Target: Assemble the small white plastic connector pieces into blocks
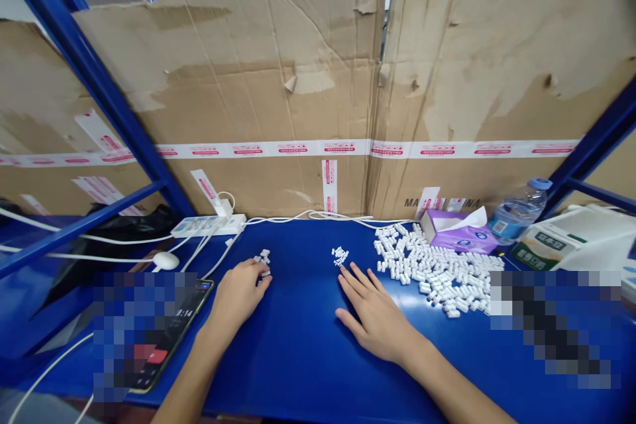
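On the blue table [293,358], my left hand [241,291] rests with curled fingers at a small cluster of white pieces [263,256]. Its fingertips partly cover them, so whether it grips one cannot be seen. My right hand [370,311] lies palm down with its fingers spread and nothing held. Just beyond its fingertips is a small group of tiny white pieces [340,256]. A large spread of white pieces [432,265] lies to the right of that hand.
A purple tissue pack [460,232], a plastic bottle [519,212] and a green and white box [551,242] stand at the back right. At left are a power strip [209,225], cables and a phone [171,338]. Cardboard [258,79] rises behind.
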The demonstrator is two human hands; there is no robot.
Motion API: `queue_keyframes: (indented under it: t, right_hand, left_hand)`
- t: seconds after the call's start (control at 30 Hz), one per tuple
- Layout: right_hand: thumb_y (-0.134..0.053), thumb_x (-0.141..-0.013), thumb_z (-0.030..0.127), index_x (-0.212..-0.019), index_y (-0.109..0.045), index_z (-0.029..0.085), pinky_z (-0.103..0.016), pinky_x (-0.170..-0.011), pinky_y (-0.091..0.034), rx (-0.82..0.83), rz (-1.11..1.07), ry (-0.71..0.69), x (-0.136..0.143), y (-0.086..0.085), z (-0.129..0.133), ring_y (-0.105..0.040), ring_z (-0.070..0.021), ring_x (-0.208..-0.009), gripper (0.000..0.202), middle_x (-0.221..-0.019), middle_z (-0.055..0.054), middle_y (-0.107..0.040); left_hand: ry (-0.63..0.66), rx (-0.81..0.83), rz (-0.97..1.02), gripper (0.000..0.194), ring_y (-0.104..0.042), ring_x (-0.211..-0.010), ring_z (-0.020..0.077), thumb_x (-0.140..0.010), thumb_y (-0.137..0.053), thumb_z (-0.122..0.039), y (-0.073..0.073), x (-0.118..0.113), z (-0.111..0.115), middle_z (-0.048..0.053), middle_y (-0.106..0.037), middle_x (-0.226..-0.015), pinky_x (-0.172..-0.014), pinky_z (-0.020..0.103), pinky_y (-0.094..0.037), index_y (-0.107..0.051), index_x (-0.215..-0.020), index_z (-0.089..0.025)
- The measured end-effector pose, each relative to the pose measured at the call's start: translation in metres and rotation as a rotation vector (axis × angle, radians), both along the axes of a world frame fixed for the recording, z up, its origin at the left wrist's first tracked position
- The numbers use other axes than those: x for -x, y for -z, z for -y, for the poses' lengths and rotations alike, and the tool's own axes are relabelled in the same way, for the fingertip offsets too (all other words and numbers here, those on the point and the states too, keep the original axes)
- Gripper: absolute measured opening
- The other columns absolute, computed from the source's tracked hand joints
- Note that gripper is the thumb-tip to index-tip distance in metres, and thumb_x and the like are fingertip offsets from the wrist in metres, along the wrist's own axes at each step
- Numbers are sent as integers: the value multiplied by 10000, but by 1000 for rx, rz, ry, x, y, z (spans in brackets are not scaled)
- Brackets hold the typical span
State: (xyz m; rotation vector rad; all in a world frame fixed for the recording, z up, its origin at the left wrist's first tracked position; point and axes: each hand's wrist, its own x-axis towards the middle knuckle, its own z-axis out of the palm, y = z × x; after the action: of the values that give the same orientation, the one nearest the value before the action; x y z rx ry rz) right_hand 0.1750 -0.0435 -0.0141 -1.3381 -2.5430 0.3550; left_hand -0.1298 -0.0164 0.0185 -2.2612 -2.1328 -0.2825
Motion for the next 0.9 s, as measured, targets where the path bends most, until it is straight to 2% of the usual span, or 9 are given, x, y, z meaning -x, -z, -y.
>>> queue_keyframes:
  t: [0.1, 0.17, 0.33, 0.53, 0.63, 0.73, 0.9]
  right_hand:
    - [-267, -1055, 593, -1592, -326, 140, -559, -1272, -163, 3, 8, -1, 0, -1, 0, -138, -294, -1567, 705, -1668, -68, -251]
    - [-279, -1054, 589, -1585, -345, 142, -563, -1269, -170, -2, 4, -2, 0, 0, 0, -150, -295, -1565, 697, -1665, -76, -260]
    - [-343, -1048, 563, -1572, -384, 168, -580, -1261, -178, -22, -11, -5, 0, 3, 0, -157, -307, -1563, 658, -1655, -94, -291]
    - [-385, -1040, 541, -1575, -370, 129, -556, -1264, -170, -6, 12, 5, 0, 1, -1, -154, -315, -1561, 675, -1654, -119, -292]
    - [-401, -1036, 532, -1567, -387, 120, -548, -1261, -191, 1, 10, 11, -1, -3, -1, -181, -324, -1555, 672, -1648, -137, -308]
    - [-428, -1030, 507, -1538, -437, 112, -543, -1256, -218, -12, -12, 18, -3, -5, -1, -214, -325, -1548, 644, -1628, -155, -353]
    - [-502, -1007, 404, -1471, -521, 82, -499, -1238, -297, -66, -75, 71, -9, -4, -6, -353, -325, -1495, 565, -1562, -177, -463]
  left_hand:
    - [40, 1, 19, 284, -706, -1006, 281, -941, -524, -169, -4, -10, -4, 124, -727, -1105, -844, 352, -524, -754, -1106, -188]
    - [88, 4, 45, 279, -706, -984, 263, -950, -513, -151, -3, -19, -5, 121, -723, -1070, -855, 345, -521, -763, -1070, -185]
    - [279, -7, 144, 277, -699, -962, 215, -968, -510, -136, 4, -52, -2, 76, -720, -1033, -893, 313, -518, -765, -1037, -219]
    - [457, -37, 252, 272, -705, -923, 196, -954, -535, -97, 16, -89, -2, 51, -737, -1008, -860, 292, -535, -770, -1023, -216]
    - [529, -47, 294, 254, -695, -955, 200, -940, -569, -103, 20, -96, -4, 48, -745, -1026, -896, 304, -528, -779, -1026, -218]
    - [579, -53, 334, 187, -682, -975, 212, -946, -610, -174, 21, -98, -5, 56, -746, -1044, -932, 335, -517, -779, -1021, -205]
    - [692, -21, 415, 149, -689, -959, 197, -952, -630, -209, 21, -100, -13, 44, -752, -1044, -918, 326, -516, -777, -975, -211]
